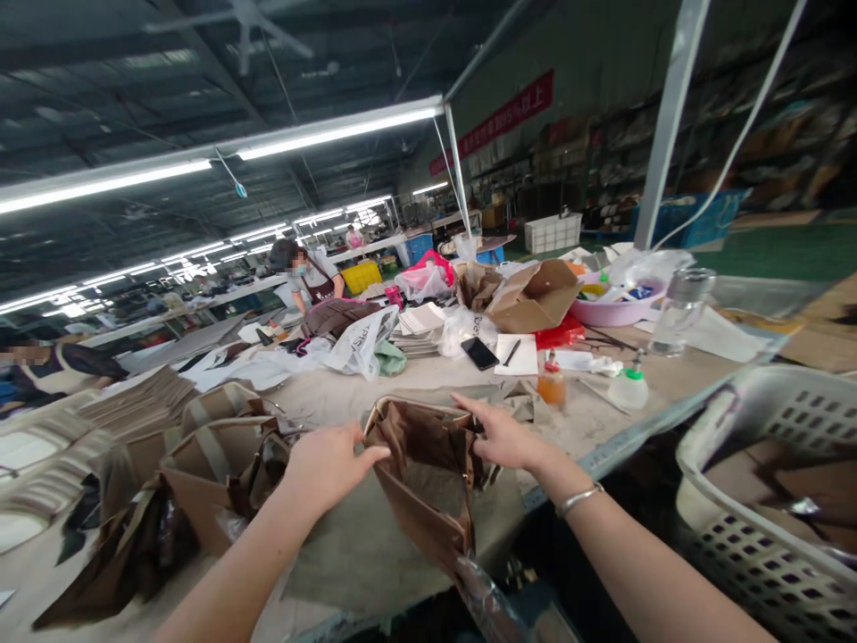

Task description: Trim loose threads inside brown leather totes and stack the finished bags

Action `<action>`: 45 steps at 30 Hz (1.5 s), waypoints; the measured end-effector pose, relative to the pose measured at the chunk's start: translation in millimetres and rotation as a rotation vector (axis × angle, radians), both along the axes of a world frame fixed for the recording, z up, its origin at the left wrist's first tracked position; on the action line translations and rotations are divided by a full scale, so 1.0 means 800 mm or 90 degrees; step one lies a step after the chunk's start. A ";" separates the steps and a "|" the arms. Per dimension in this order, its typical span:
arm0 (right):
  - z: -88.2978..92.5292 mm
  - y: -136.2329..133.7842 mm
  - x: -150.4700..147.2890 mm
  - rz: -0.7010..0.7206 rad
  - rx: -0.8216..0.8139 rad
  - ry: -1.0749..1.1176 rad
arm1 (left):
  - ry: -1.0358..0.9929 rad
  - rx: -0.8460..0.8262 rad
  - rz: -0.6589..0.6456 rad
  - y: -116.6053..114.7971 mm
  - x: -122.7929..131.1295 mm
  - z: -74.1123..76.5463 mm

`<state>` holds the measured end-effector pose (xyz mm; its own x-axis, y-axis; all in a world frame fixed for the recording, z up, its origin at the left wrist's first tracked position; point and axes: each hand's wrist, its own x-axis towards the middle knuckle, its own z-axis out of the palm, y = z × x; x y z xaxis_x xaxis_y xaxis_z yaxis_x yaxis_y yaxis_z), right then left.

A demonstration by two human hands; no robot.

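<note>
An unfinished brown handbag [419, 500] stands at the front of the workbench with its mouth facing up and its brown lining showing. At the bag's left rim is my left hand [331, 469], closed on the edge with the thumb lying toward the opening. My right hand [505, 436] grips the opposite rim, its index finger stretched along the far edge and the other fingers curled. Clear plastic wrap [486, 594] hangs from the bag's near lower end. More brown bags [214, 469] stand to the left of my left hand.
Stacked panels [144, 402] lie at left. Beyond the bag are a phone [479, 354], a pen [511, 353], an orange-liquid bottle [552, 382], a green-necked bottle [628, 388] and a glass jar [679, 313]. A white basket [769, 536] stands at right; a co-worker [314, 277] is across the bench.
</note>
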<state>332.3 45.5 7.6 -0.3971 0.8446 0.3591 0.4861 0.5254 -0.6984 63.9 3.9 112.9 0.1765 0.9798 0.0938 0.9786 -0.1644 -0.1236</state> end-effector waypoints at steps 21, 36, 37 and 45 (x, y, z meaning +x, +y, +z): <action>0.003 0.019 -0.018 -0.077 0.079 0.085 | -0.188 -0.048 -0.459 0.118 0.042 -0.042; 0.021 0.022 -0.011 -0.125 0.119 -0.118 | -0.214 -0.061 -0.420 0.132 0.048 -0.052; 0.024 0.023 -0.013 -0.122 0.120 -0.127 | -0.218 -0.054 -0.428 0.133 0.047 -0.053; 0.025 0.036 -0.024 -0.040 0.095 -0.075 | -0.254 -0.037 -0.456 0.134 0.044 -0.053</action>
<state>313.1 74.5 27.4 -0.3922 0.8097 0.4366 0.5950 0.5852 -0.5509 98.8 111.0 70.3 0.7253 0.6476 0.2337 0.6025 -0.7613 0.2396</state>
